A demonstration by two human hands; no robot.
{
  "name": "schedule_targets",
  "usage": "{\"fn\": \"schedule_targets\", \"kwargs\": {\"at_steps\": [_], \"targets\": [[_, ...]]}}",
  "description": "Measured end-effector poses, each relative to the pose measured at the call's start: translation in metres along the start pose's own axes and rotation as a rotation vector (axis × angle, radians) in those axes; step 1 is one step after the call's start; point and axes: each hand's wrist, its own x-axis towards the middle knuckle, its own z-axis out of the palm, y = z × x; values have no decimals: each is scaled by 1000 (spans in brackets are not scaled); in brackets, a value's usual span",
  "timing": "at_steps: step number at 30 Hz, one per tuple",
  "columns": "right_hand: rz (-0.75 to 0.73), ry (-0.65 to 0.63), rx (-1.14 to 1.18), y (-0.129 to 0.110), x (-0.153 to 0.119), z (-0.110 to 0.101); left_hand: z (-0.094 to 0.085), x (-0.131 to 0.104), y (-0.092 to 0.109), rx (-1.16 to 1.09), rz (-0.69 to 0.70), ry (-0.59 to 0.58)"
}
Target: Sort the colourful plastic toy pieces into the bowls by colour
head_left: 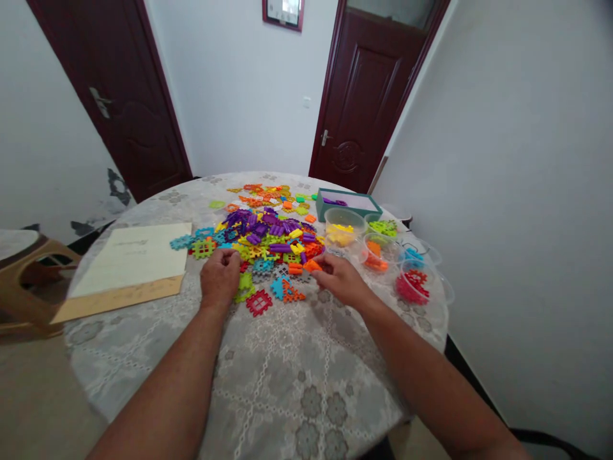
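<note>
Far left of the pile [261, 229] stands a tan stool [33, 275]; behind it, a pale wall [52, 121] with a dark patch [119, 186] low down, and a dark red door [110, 76]; left of the pile, a sheet [131, 255] bears faint lines of print, too small to read, and a brown card [122, 298] along its near edge has marks I cannot make out; the left hand [219, 278] is at the pile's near left edge, fingers curled in, and I cannot tell if it holds anything; a red square [259, 303] lies just in front of the pile, on a grey flowered cloth [268, 370] covering the round table; high behind the pile hangs a frame [282, 25], its contents unreadable; at the pile's near right edge the right hand [342, 279] pinches an orange piece [313, 266]; beyond, a second dark red door [368, 76]; right of the pile sit a green box [366, 214] and clear tubs [345, 217], with yellow [340, 234], orange [373, 255], green [384, 227], blue [412, 255] and red pieces [412, 289] sorted by colour.
</note>
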Motion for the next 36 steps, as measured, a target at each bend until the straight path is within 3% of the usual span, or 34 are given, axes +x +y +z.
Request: {"fn": "schedule_targets", "kwargs": {"at_steps": [3, 6, 9, 12, 14, 18, 20, 22, 27, 30, 33, 36], "targets": [[97, 122, 152, 9, 4, -24, 1, 1, -1, 9, -15, 25], [115, 286, 70, 20, 1, -51, 1, 2, -1, 2, -27, 25], [99, 420, -176, 29, -2, -80, 1, 2, -1, -12, -40, 28], [31, 588, -589, 38, -2, -109, 2, 2, 0, -33, -63, 38], [68, 692, -837, 45, -1, -125, 2, 1, 1, -46, -67, 37], [140, 816, -1045, 55, 2, -138, 3, 0, 0, -41, -59, 22], [43, 809, -1016, 52, 4, -129, 4, 0, -2, -37, -63, 22], [-90, 706, -912, 43, 4, -106, 5, 0, -3, -40, -59, 19], [-250, 130, -589, 16, -11, -7, 7, -1, -7, -50, -42, 14], [-257, -48, -591, 11, -21, 41, 8, 0, -9, -55, -36, 12], [-233, -120, -641, 14, -26, 60, 8, 0, -10, -56, -30, 8], [-261, -111, -610, 21, -26, 59, 8, 0, -9, -53, -29, 2]]}}
